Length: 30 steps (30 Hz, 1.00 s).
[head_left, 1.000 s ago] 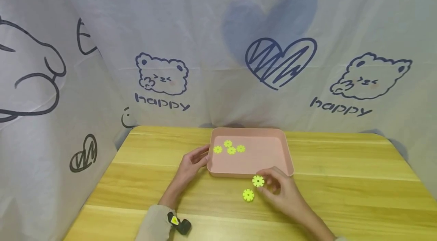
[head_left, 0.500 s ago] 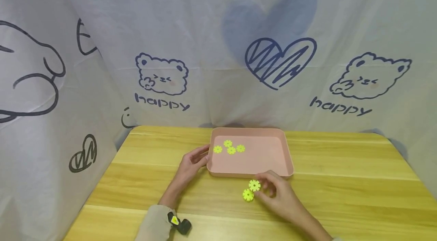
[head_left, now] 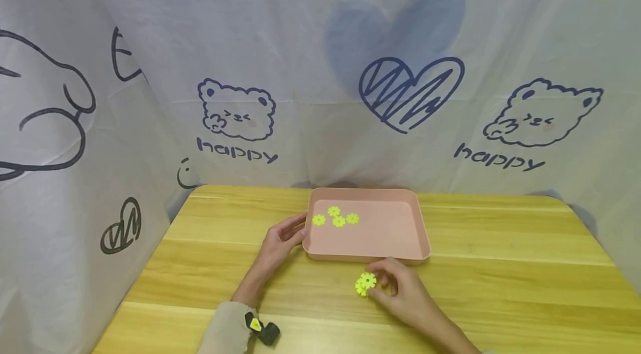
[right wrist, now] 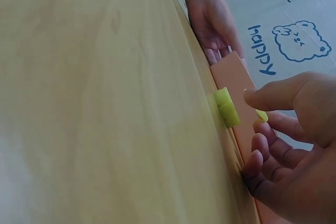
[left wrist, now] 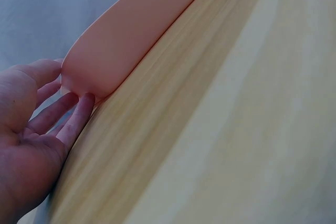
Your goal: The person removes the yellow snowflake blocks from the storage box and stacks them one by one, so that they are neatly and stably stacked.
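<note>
My right hand [head_left: 400, 290] pinches a yellow-green notched disc [head_left: 368, 280] between thumb and index finger. Just beyond it a short stack of like discs [head_left: 359, 287] stands on the table, partly covered by the held disc. In the right wrist view, the stack [right wrist: 227, 107] and the pinched disc [right wrist: 262, 115] show a gap between them. At the left end of the pink tray [head_left: 365, 257], my left hand [head_left: 280, 240] touches the outer wall with relaxed fingers. Several more notched discs [head_left: 339, 221] lie flat inside the tray, toward its left side.
The wooden table [head_left: 501, 265] reaches to a printed cloth [head_left: 320, 137] hanging behind the tray. On the left forearm sits a black wrist device [head_left: 262, 329]. Bare tabletop lies to the right of the tray.
My right hand has moved left and toward the person with its disc, which now overlaps the stack in the head view. The left hand and tray stay put.
</note>
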Each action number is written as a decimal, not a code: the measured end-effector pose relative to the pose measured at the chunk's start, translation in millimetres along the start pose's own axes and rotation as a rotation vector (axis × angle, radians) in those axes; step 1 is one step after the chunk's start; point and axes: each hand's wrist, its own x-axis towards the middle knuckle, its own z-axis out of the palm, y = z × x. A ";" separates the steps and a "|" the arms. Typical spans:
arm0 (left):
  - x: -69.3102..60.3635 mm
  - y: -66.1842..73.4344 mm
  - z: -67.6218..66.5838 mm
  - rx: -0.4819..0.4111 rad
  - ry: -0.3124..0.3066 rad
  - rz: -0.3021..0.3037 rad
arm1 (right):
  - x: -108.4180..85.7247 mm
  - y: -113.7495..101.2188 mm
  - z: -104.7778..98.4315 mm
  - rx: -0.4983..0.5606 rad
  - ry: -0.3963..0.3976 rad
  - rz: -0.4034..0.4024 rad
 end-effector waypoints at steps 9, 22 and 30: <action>-0.2 -1.4 0.1 0.012 -0.002 0.021 | -2.0 -1.8 3.9 0.010 -0.035 0.077; -1.2 -1.9 -0.8 0.014 0.001 0.020 | -4.3 -0.8 9.8 -0.019 -0.044 0.113; -0.4 -2.2 -0.6 0.010 0.000 0.022 | -4.5 -0.3 10.3 -0.045 -0.066 0.150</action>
